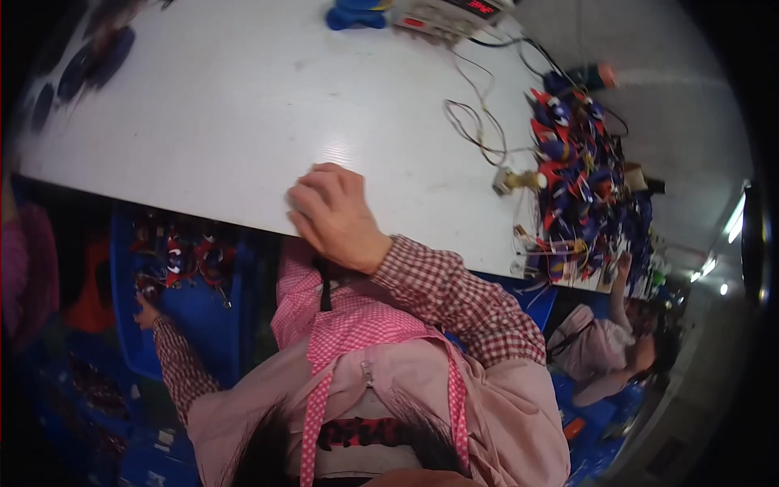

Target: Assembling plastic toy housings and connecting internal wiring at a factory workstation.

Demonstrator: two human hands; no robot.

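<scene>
My right hand (337, 215) rests palm down at the front edge of the white table (235, 130). Its fingers curl under, and nothing shows in them. My left hand (147, 312) is down inside a blue plastic bin (207, 329) below the table edge at the left. The fingers there look apart and stretched toward small red, blue and white toy-like parts with wires (182, 260) at the bin's far end. Whether they touch a part is hard to make out.
A heap of similar wired parts (580, 174) covers the table's right side. A power supply box (450, 18) with a red display stands at the back, beside a blue object (359, 14). Thin cables (483, 134) trail toward the heap. Another person (600, 341) sits at the right.
</scene>
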